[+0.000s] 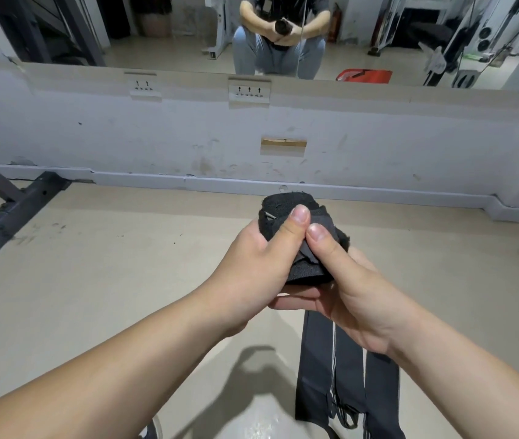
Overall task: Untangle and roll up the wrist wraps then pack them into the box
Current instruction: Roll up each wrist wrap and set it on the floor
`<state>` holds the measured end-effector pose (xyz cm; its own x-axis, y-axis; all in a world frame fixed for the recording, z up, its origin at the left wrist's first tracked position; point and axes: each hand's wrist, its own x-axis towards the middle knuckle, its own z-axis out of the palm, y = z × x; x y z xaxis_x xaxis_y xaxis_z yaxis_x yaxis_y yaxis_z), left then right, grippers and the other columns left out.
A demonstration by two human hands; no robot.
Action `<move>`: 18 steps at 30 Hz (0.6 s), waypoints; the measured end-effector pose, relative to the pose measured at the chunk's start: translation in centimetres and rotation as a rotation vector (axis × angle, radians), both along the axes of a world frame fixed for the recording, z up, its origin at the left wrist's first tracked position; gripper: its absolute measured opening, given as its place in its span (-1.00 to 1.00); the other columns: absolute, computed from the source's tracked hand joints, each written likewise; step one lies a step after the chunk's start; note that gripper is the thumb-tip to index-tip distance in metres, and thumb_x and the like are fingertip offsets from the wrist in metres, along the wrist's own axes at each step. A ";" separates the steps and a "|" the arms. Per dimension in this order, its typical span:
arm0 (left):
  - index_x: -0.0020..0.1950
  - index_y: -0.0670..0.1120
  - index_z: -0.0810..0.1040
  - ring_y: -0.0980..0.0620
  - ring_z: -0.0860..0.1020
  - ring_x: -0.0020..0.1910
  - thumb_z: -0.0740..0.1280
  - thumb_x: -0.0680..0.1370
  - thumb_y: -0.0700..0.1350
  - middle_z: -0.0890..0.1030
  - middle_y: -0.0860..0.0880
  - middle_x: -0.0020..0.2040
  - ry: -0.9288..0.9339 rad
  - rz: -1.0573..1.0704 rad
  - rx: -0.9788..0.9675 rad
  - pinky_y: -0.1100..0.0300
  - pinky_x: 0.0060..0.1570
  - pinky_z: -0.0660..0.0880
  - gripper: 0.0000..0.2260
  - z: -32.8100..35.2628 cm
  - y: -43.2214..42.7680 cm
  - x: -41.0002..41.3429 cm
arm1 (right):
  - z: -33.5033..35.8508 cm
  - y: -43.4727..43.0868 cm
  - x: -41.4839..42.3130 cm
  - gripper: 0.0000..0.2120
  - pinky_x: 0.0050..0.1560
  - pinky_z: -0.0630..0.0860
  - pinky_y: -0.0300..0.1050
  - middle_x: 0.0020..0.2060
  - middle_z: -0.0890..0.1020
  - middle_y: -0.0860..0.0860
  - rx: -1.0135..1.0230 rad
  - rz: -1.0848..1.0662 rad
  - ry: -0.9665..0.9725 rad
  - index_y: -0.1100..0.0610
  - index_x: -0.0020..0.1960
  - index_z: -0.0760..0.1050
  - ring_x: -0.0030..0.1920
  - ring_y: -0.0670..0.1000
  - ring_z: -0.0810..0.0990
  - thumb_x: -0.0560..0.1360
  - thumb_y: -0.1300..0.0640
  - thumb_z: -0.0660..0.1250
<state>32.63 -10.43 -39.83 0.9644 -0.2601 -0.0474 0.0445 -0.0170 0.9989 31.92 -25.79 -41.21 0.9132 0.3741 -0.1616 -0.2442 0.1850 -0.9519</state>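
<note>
Forearms (pixel 118 365) reach forward to one shared grip. Left hand (pixel 251 264) curls round the roll (pixel 283 202) of black wrap, thumb pressed on its top. Right hand (pixel 356 296), touching the left, cups the roll from beneath and pinches its loose end under the thumb. Below the grip, under the right wrist, flat dark straps (pixel 318 375) run down; whether they join the roll cannot be told.

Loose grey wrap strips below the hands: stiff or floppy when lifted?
Probably floppy: the strips are thin flat bands with limp loops at their ends. Likely light, unlikely to roll. The rolled wrap, pinched by left hand and right hand, may unwind if released.
</note>
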 end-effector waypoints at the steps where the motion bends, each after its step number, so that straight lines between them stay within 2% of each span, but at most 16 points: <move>1: 0.17 -0.07 0.67 -0.04 0.73 0.13 0.16 0.72 0.23 0.76 -0.06 0.08 -0.017 0.009 0.009 -0.13 0.19 0.64 -0.56 -0.1 -0.1 0.0 | 0.0 0.0 0.0 -0.56 0.25 0.62 0.30 0.15 0.73 0.21 -0.004 -0.014 -0.023 0.03 0.26 0.66 0.14 0.27 0.73 0.58 -0.22 0.26; 4: 0.18 -0.05 0.65 -0.04 0.72 0.12 0.14 0.70 0.27 0.76 -0.05 0.07 -0.051 0.035 0.036 -0.16 0.17 0.64 -0.53 -0.4 -0.3 0.2 | -0.2 0.2 0.0 -0.59 0.26 0.60 0.35 0.16 0.72 0.22 -0.038 -0.066 -0.087 0.06 0.27 0.65 0.17 0.27 0.72 0.62 -0.17 0.25; 7: 0.22 -0.06 0.63 -0.08 0.71 0.15 0.12 0.68 0.31 0.75 -0.07 0.10 -0.057 0.037 0.047 -0.24 0.19 0.62 -0.49 -0.6 -0.2 0.2 | -0.5 0.6 -0.1 -0.62 0.24 0.62 0.31 0.14 0.74 0.17 -0.095 -0.110 -0.153 0.06 0.28 0.64 0.18 0.20 0.73 0.66 -0.16 0.26; 9: 0.23 -0.09 0.61 -0.14 0.72 0.14 0.11 0.70 0.30 0.74 -0.12 0.10 -0.051 0.021 0.033 -0.28 0.15 0.63 -0.48 -0.8 0.0 0.3 | -0.6 0.7 -0.2 -0.65 0.14 0.67 0.19 0.07 0.76 0.10 -0.116 -0.136 -0.185 0.08 0.23 0.65 0.11 0.12 0.75 0.66 -0.14 0.27; 10: 0.22 -0.10 0.61 -0.17 0.72 0.10 0.10 0.72 0.29 0.74 -0.13 0.08 -0.044 0.018 0.030 -0.29 0.09 0.65 -0.48 -0.8 0.0 0.2 | -0.6 0.7 -0.2 -0.66 0.04 0.69 0.06 0.00 0.77 0.05 -0.121 -0.135 -0.199 0.11 0.17 0.65 0.03 0.06 0.76 0.66 -0.12 0.26; 12: 0.19 -0.13 0.62 -0.19 0.74 0.01 0.08 0.73 0.25 0.74 -0.16 0.04 -0.030 0.015 0.033 -0.26 -0.02 0.69 -0.49 -0.8 0.1 0.1 | -0.5 0.7 -0.3 -0.68 -0.15 0.61 -0.16 -0.19 0.72 -0.03 -0.152 -0.115 -0.227 0.11 0.04 0.63 -0.19 -0.04 0.69 0.66 -0.09 0.22; 13: 0.18 -0.13 0.62 -0.19 0.74 -0.03 0.06 0.73 0.24 0.74 -0.16 0.02 -0.026 0.010 0.041 -0.22 -0.06 0.71 -0.49 -0.8 0.1 0.1 | -0.5 0.8 -0.3 -0.67 -0.17 0.57 -0.18 -0.24 0.68 -0.04 -0.170 -0.096 -0.231 0.11 0.01 0.61 -0.26 -0.04 0.63 0.68 -0.10 0.20; 15: 0.17 -0.11 0.63 -0.16 0.74 -0.15 0.06 0.73 0.25 0.75 -0.14 -0.01 0.012 -0.001 0.044 -0.16 -0.08 0.71 -0.48 -0.9 0.3 0.0 | -0.7 0.9 -0.2 -0.62 -0.19 0.58 -0.07 -0.27 0.64 0.01 -0.188 -0.067 -0.205 0.13 0.02 0.59 -0.31 0.01 0.54 0.69 -0.15 0.21; 18: 0.25 -0.07 0.62 -0.13 0.74 -0.15 0.16 0.70 0.28 0.76 -0.13 0.04 0.161 0.001 -0.015 -0.12 -0.01 0.70 -0.52 -1.0 0.7 0.2 | -1.1 1.0 0.0 -0.55 -0.13 0.65 0.00 -0.12 0.74 0.05 -0.161 -0.128 -0.116 0.15 0.19 0.60 -0.22 0.06 0.64 0.56 -0.21 0.33</move>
